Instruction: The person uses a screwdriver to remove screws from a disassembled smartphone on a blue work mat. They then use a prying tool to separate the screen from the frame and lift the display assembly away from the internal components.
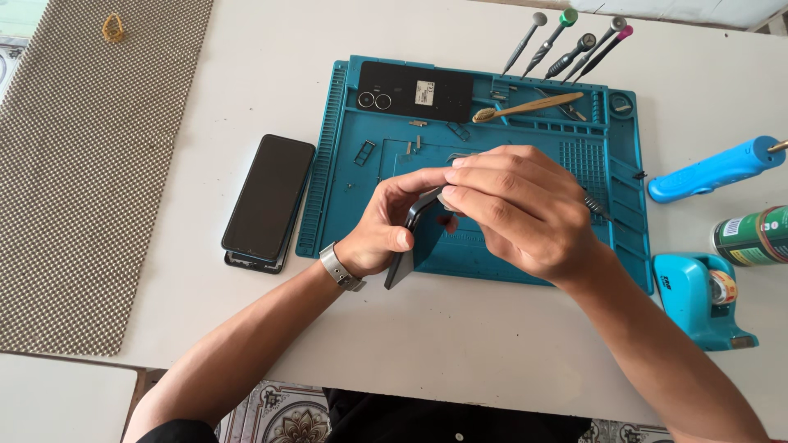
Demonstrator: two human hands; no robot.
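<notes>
Starting at the far left, I note a brown woven mat (90, 164) lying over the table's left edge, with a small yellow band (113, 29) near its top. Right of it, bare white table (460, 344), then a black phone screen (269, 198) lying flat, just beside the left rim of the blue work mat (345, 164).

On the work mat's upper part lies a black phone back cover (414, 91) bearing a small white rectangular label; a bamboo brush (527, 107) sits to its right, and five screwdrivers (566, 41) fan out past the mat's top edge.

My left hand (386, 230) is clamped on a dark phone body (414, 242), held tilted on edge over the mat's lower centre. My right hand (513, 205) is closed over the phone's upper end; a thin dark tool tip (597, 209) shows past its knuckles, but I cannot tell how it is gripped.

Further right: a blue cylindrical hand tool (714, 168), a green can (751, 235) with a white barcode patch and a striped band, and a blue tape dispenser (702, 299) near the front.

Open room lies along the table's near edge and between woven mat and phone screen.
</notes>
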